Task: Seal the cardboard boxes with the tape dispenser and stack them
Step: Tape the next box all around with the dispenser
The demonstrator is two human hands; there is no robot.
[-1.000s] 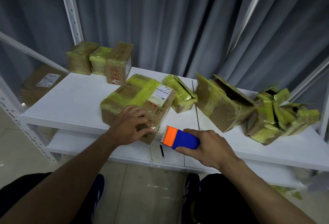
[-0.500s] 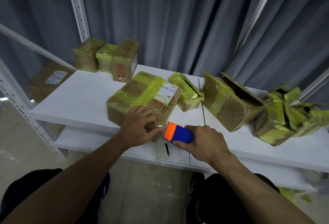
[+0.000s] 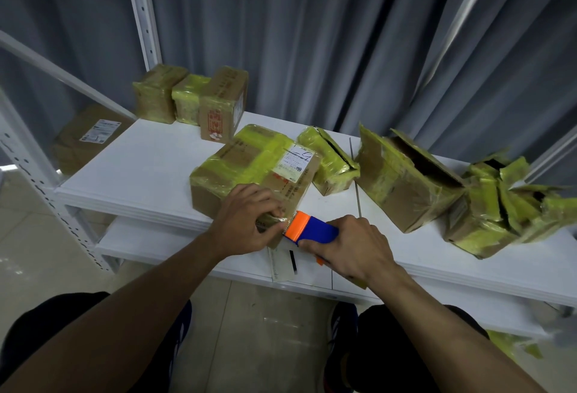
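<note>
Presently: looking down on a white shelf set before a grey pleated curtain.

Left hand is on the near right corner of a brown cardboard box banded in yellow tape. Fingers curled, grip clenched on that corner, fingertips at a glinting strip of clear tape. The box lies flat at the shelf's front edge, with a white printed label on its top.

Right hand has its grip closed round an orange-and-blue plastic tape dispenser. The orange toothed end touches the box corner, just beside the left fingertips. The blue body runs back under the right fingers.

Other stock on the shelf:
- Three small taped cartons in a row at back left, touching one another.
- A small yellow-taped carton with an open slit, just right of the held box.
- A larger brown carton farther right, flaps open.
- A crumpled yellow-taped carton at far right.

A white paper slip with a black bar hangs over the front edge below the hands. A labelled brown parcel sits lower, behind the left upright.
</note>
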